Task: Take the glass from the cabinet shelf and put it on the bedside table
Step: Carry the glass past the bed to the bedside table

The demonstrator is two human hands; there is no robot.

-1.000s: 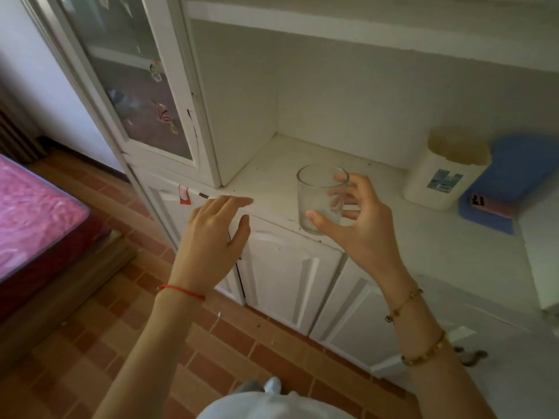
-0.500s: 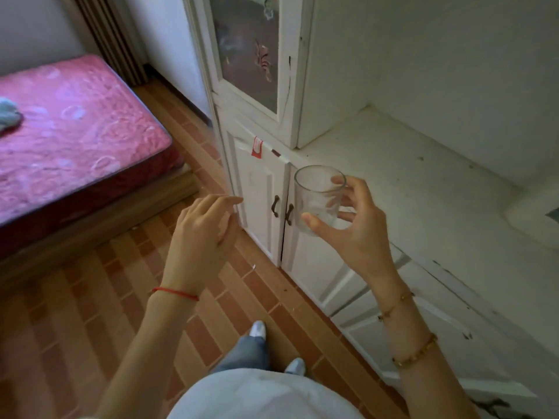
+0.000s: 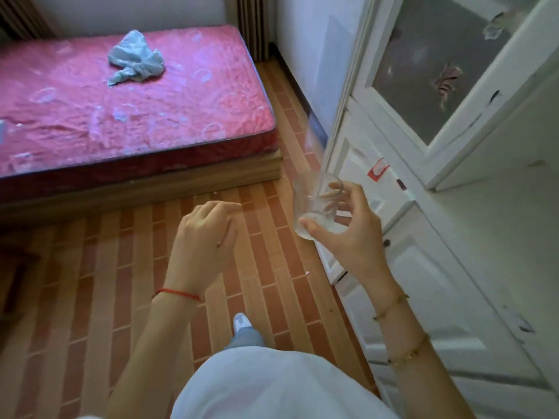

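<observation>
Right hand (image 3: 351, 237) grips the clear glass (image 3: 316, 204), thumb against its base, fingers wrapped behind; glass held in air, tilted, beside the white cabinet (image 3: 423, 237). Left hand (image 3: 205, 240) empty, fingers loosely curled, over brick-pattern floor (image 3: 90, 267). Pink mattress (image 3: 121, 101) far left.

Clear glass carried in the air beside the cabinet

The glass (image 3: 316, 205) is a plain, clear tumbler, empty as far as I can see, tilted a little with its rim leaning up and away. The right hand (image 3: 348, 234) holds it, thumb across the near side low down and fingers wrapped round the far side. It hangs above the brick-patterned floor (image 3: 263, 255), just in front of the white cabinet (image 3: 423, 267) doors.
</observation>
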